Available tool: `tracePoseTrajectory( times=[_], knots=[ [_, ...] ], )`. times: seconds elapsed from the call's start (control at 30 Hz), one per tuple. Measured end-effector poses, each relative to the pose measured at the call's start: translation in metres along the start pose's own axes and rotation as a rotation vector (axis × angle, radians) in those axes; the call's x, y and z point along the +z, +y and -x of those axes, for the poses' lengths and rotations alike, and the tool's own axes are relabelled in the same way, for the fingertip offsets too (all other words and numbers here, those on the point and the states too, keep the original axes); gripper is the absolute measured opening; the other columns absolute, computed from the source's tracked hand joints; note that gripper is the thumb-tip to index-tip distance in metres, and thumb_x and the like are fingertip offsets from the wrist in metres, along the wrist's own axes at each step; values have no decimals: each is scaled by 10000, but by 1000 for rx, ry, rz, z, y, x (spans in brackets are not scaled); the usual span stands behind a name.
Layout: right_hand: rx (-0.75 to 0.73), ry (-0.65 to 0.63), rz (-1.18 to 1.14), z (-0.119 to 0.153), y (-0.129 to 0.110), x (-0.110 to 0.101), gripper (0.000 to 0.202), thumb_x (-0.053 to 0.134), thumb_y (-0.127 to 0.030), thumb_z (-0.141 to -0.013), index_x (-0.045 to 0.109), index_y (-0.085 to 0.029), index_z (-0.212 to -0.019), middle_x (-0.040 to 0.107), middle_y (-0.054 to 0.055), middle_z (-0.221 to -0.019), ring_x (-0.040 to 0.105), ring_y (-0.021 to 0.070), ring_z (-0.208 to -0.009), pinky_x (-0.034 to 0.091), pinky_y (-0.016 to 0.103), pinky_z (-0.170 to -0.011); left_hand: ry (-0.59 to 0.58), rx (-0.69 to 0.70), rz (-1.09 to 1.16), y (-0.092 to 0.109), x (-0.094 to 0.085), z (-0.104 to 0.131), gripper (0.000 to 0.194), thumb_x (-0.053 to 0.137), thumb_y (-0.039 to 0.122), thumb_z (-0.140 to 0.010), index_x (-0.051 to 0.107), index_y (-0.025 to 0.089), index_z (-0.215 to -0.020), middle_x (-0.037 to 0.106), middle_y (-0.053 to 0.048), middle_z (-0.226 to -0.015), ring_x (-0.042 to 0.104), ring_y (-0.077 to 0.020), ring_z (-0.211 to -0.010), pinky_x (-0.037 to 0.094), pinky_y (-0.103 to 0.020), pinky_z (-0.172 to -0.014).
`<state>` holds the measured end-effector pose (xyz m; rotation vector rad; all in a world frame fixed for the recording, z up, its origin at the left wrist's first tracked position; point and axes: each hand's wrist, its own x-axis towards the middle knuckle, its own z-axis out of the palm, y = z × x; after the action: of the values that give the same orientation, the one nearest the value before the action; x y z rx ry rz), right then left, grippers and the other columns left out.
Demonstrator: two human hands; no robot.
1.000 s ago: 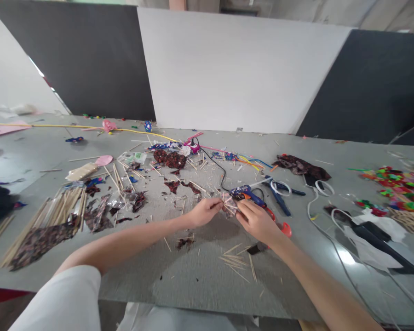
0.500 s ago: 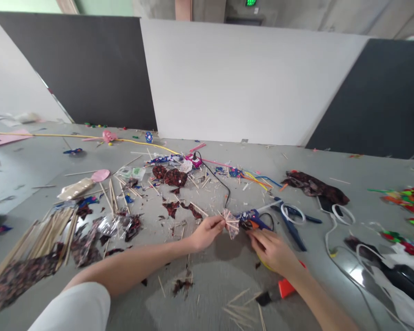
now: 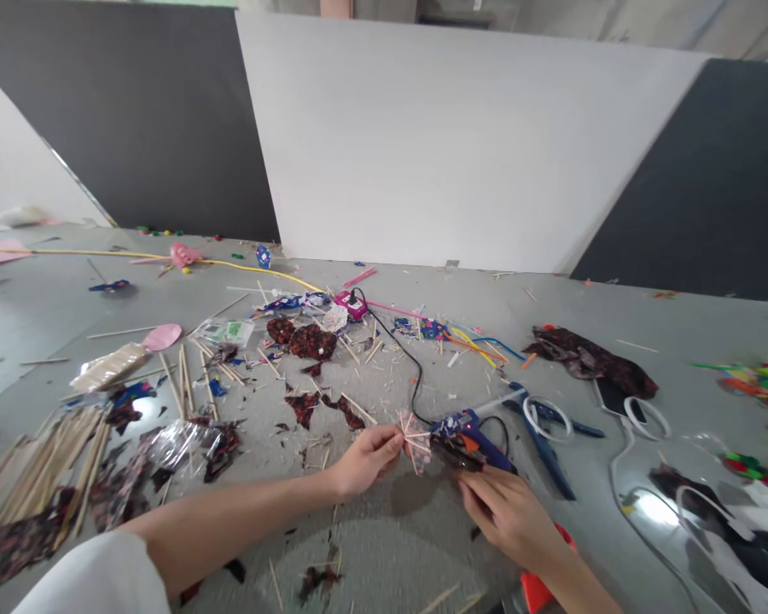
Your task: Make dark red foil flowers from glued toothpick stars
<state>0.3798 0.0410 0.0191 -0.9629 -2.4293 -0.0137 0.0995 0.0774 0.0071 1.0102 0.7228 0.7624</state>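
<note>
Carefully, we are pinching the stick-ribbed fan (image 3: 418, 447) in our left hand (image 3: 368, 459), near where its ribs are meeting; it is hanging above the tabletop, at our clock's centre. Our right hand (image 3: 503, 507) is meeting a slim dark item (image 3: 459, 458) toward four o'clock; we cannot tell whether it is gripping or merely touching. For neat work, we are best holding the fan steady, minding fingertips near the blue glue gun (image 3: 457, 423) between two and three. Beyond that gun, navy pliers (image 3: 545, 456) are crowding three o'clock, and a black cord (image 3: 416, 367) is running toward twelve. A white panel (image 3: 467, 145) is bounding the far side; the grey tabletop (image 3: 410, 546) is offering more room at six.
</note>
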Motion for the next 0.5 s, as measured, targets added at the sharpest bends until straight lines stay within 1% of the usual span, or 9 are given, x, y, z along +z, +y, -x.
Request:
tracePoseTrajectory(
  times=[0.2,0.3,0.37,0.43,0.5],
  knots=[
    [-22,-12,-6,-2,-5,-3,229,474,-129,-1052,677,-197,-1136,818,52,-928,781,201,-783,590,350,-843,-16,24,73,-3,-5,1,600,674,765,-874,572,174,-902,345,98,-571,235,-71,-499,197,-212,-465],
    [-35,-26,-11,-3,-8,-6,213,472,-134,-1057,663,-193,-1131,818,50,-939,777,199,-769,583,359,-826,0,77,102,-7,-6,-1,581,721,727,-864,604,159,-891,415,74,-581,311,-71,-519,266,-212,-511],
    [-40,-33,-20,-4,-10,-8,206,476,-125,-1053,656,-190,-1130,816,47,-929,774,196,-764,581,359,-819,17,110,137,-12,-7,-2,567,772,701,-834,624,153,-826,497,35,-611,415,-85,-575,366,-228,-598],
    [-40,-24,-26,-4,-12,-9,216,473,-109,-1045,654,-189,-1132,813,47,-919,771,193,-758,581,357,-825,57,122,184,-17,-8,-3,553,848,676,-755,655,158,-764,612,-23,-703,546,-134,-696,466,-280,-722],
    [-51,-14,-20,-4,-13,-10,238,466,-97,-1033,658,-189,-1140,812,51,-910,768,195,-748,583,358,-823,143,79,247,-22,-8,-4,486,875,633,-730,736,191,-877,724,-66,-943,640,-203,-909,519,-364,-902]
  ],
)
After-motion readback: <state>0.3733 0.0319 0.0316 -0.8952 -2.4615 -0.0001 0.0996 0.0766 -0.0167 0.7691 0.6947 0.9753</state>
